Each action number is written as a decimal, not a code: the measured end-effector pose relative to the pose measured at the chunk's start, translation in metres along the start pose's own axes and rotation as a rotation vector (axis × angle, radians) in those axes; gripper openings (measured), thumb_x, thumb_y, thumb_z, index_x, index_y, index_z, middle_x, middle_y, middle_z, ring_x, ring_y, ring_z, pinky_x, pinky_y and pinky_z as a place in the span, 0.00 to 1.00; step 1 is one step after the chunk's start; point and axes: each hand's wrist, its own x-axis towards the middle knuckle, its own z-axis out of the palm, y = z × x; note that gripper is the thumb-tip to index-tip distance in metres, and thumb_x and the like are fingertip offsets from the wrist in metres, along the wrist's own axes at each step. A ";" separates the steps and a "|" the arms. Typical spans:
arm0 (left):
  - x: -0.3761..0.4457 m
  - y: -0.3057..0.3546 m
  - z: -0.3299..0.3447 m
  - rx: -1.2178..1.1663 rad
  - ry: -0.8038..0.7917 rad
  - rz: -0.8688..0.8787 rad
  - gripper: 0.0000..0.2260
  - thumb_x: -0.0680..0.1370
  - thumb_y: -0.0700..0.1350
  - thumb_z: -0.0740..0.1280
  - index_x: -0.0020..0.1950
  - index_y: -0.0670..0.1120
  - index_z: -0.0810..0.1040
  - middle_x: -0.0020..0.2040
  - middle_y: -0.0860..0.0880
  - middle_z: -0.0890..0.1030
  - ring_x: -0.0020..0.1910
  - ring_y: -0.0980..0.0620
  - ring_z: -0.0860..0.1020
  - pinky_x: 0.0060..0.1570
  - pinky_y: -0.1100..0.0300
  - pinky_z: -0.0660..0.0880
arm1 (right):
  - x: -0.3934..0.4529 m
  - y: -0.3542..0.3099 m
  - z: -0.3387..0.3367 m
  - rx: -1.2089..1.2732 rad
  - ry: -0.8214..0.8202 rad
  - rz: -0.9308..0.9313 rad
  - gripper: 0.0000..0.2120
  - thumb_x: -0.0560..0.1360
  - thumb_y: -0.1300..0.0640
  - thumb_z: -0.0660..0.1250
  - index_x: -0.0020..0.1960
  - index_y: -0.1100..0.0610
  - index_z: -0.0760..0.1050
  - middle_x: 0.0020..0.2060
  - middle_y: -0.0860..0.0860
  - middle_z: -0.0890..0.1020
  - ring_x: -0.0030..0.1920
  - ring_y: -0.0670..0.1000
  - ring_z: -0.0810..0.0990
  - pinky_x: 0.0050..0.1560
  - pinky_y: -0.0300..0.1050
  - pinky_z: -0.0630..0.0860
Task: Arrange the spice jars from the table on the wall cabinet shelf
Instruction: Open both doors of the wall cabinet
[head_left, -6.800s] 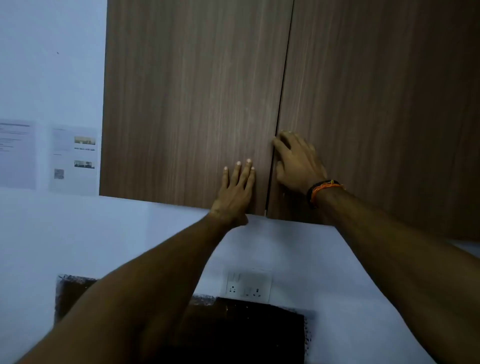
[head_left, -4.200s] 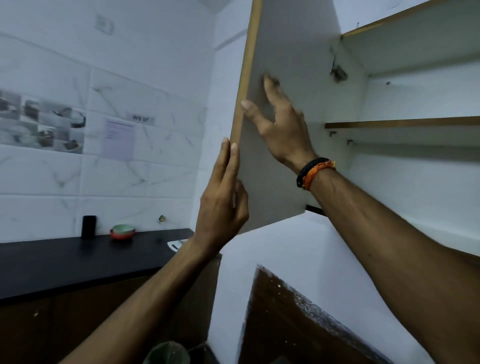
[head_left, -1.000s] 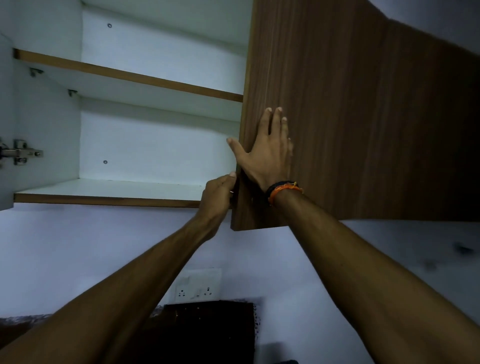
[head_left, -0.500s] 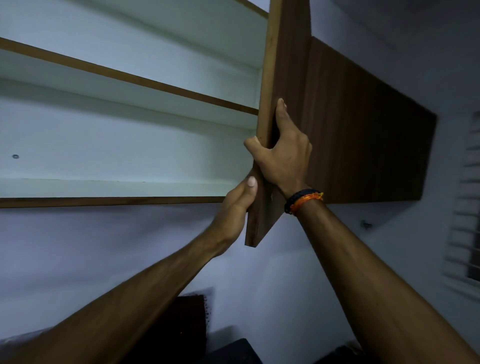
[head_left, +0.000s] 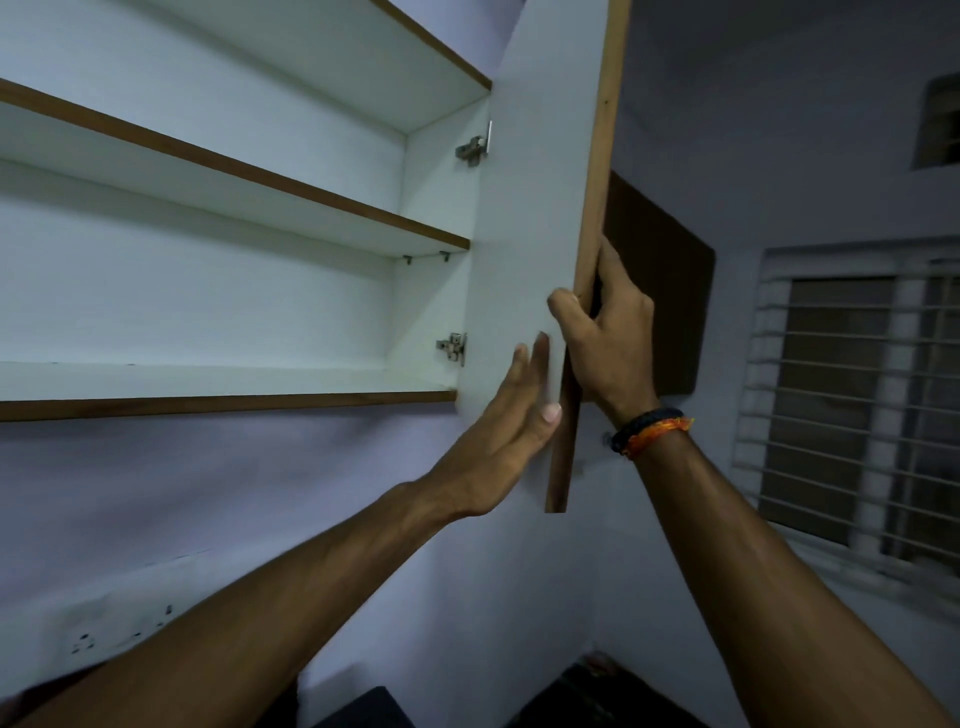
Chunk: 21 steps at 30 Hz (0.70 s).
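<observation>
The upright door (head_left: 524, 218) is gripped at its edge by the right hand (head_left: 608, 343), the flat left hand (head_left: 511, 410) pressed inside, shelf (head_left: 223, 400) leftward.

A pale wall (head_left: 218, 499) with a bluish-violet cast fills the lower part of the view, in dim light. Low on the left of it sits a white socket plate (head_left: 122, 631), blurred. To the right, a second stretch of wall (head_left: 779, 130) holds a window (head_left: 852, 410) crossed by white horizontal bars, with a darker pane behind them. High in the right corner is a small dark vent opening (head_left: 940, 122). A dark brown cupboard front (head_left: 660, 312) hangs on the wall left of the window. At the bottom edge, dark furniture (head_left: 363, 709) shows only as shadowy shapes, too dim to make out
</observation>
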 end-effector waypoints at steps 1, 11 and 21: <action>0.007 0.000 0.009 0.027 -0.008 0.015 0.28 0.84 0.61 0.51 0.76 0.70 0.35 0.80 0.65 0.35 0.78 0.66 0.36 0.78 0.52 0.44 | 0.000 0.007 -0.010 -0.017 0.016 0.006 0.26 0.79 0.61 0.65 0.77 0.60 0.66 0.45 0.54 0.84 0.38 0.50 0.82 0.40 0.42 0.82; 0.055 -0.015 0.062 0.310 -0.008 0.047 0.31 0.84 0.58 0.55 0.76 0.71 0.35 0.81 0.56 0.34 0.81 0.50 0.40 0.77 0.39 0.57 | 0.000 0.055 -0.055 -0.196 0.155 0.152 0.28 0.83 0.54 0.63 0.80 0.60 0.61 0.56 0.45 0.81 0.46 0.33 0.78 0.48 0.22 0.72; 0.104 -0.035 0.095 0.565 -0.221 0.044 0.37 0.82 0.46 0.62 0.81 0.61 0.41 0.81 0.45 0.34 0.81 0.43 0.40 0.76 0.38 0.57 | 0.021 0.112 -0.103 -0.615 0.096 0.334 0.28 0.83 0.55 0.64 0.79 0.62 0.60 0.57 0.59 0.83 0.53 0.57 0.83 0.54 0.50 0.82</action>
